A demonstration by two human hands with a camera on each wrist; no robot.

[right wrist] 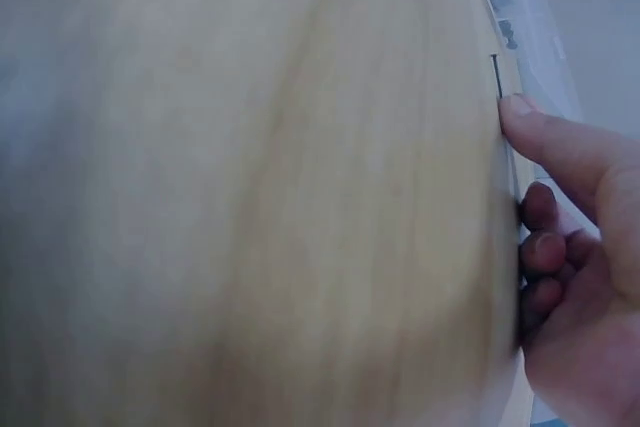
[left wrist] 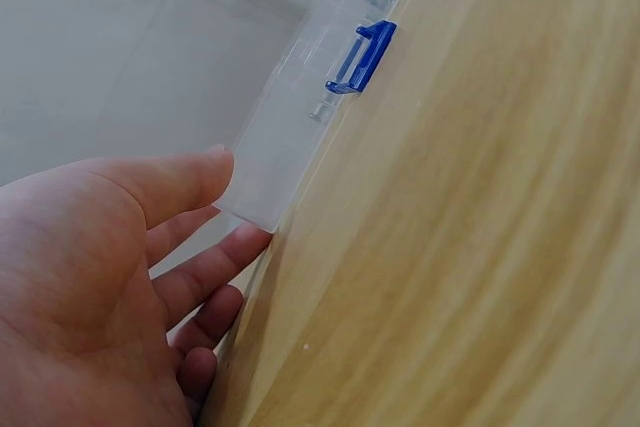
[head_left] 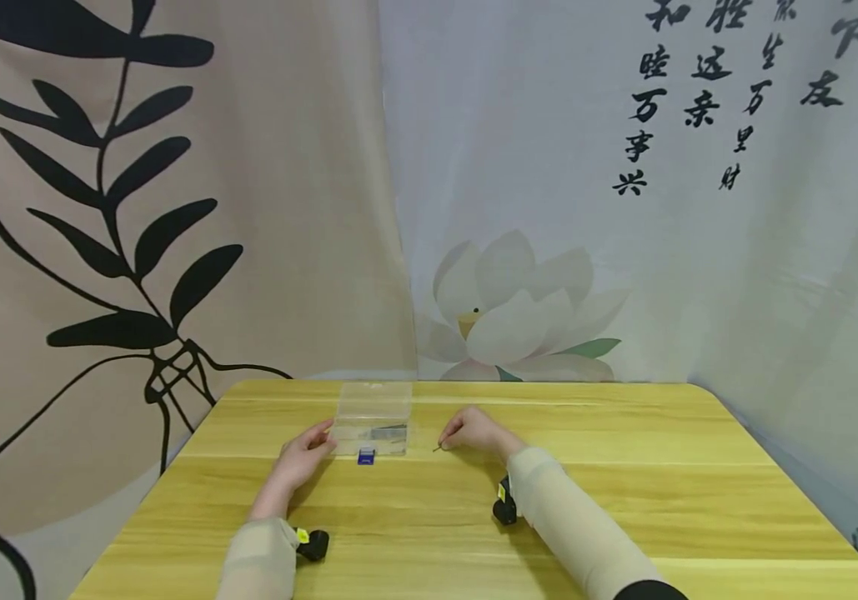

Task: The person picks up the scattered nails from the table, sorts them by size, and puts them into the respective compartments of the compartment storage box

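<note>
A clear plastic box (head_left: 348,444) stands on the table with its transparent lid (head_left: 374,400) raised at the back. Small metal pieces (head_left: 387,432) lie inside, too small to tell apart. On its front wall is a blue latch (left wrist: 368,55). My left hand (head_left: 306,457) holds the box's left end, thumb at the front corner and fingers along the side. To the right of the box, my right hand (head_left: 474,431) pinches a thin dark nail (right wrist: 496,75) between thumb and fingers, low over the wood. The nail's small flat head shows beyond the thumb; its other end is hidden.
The wooden table (head_left: 413,525) has rounded far corners. Behind it hangs a curtain (head_left: 308,208) printed with leaves, a lotus and characters. A black wrist camera is strapped at each sleeve (head_left: 564,517).
</note>
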